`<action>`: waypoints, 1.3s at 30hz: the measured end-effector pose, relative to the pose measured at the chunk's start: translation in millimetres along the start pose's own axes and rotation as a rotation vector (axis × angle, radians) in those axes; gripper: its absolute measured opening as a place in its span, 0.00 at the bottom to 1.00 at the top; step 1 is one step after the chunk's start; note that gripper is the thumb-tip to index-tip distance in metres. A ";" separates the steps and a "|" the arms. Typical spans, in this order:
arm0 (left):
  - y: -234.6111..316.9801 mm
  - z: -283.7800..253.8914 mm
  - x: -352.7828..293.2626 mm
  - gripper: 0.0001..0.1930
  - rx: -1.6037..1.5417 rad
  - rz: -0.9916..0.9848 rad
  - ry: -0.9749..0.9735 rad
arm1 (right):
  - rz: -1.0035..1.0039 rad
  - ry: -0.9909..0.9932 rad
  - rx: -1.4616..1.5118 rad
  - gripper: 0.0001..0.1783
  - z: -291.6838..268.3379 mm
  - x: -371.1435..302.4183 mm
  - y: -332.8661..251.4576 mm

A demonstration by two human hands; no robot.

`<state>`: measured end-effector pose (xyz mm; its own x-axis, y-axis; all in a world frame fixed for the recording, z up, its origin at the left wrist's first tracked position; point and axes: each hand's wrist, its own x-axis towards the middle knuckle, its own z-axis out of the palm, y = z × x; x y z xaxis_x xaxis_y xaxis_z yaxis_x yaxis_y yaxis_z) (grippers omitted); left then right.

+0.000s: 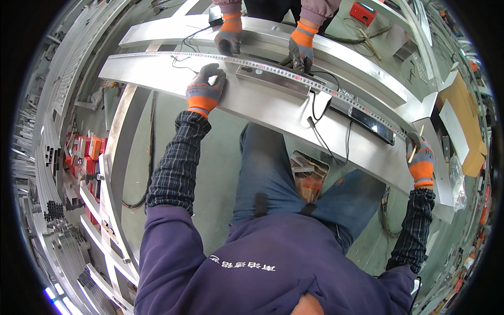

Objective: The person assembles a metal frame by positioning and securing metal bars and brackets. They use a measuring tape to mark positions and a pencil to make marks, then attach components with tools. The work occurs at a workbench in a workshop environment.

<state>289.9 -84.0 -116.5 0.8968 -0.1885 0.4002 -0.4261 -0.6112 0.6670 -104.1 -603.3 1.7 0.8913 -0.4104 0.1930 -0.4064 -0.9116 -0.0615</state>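
Head view: left hand (206,90) resting on beam (142,72), grip unclear; right hand (421,160) holding thin stick (416,144); tape measure (273,70) lining beam's far edge.

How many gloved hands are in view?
4: left hand on the metal beam, right hand by the tape measure's right end; beyond the tape, one co-worker's hand, and the co-worker's other hand further right.

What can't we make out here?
All in the head view:
- Left hand: its palm side, hidden by the glove's back; gripping or merely resting on the beam, unclear.
- Right hand: fingertip contact with the tape measure, too small.
- Co-worker: head, cut off by the top edge.
- Dark device: screen details, too small.
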 end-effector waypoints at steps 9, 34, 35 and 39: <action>27.0 -7.0 -2.3 0.19 0.024 -0.050 -0.028 | -0.022 0.036 0.013 0.17 6.7 -1.9 6.5; 31.3 -8.8 -3.3 0.19 0.055 -0.046 -0.011 | -0.037 0.064 0.091 0.11 12.3 -0.5 8.0; 29.3 -8.6 -3.1 0.19 0.052 -0.034 -0.005 | -0.031 0.057 0.089 0.12 12.0 0.2 8.0; 28.8 -9.7 -4.5 0.19 0.055 -0.029 -0.005 | -0.017 0.036 0.059 0.15 5.3 -2.3 5.1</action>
<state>272.4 -93.3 -93.0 0.9092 -0.1739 0.3782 -0.3930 -0.6580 0.6423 -107.1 -607.1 -4.2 0.8897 -0.3946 0.2294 -0.3776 -0.9187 -0.1157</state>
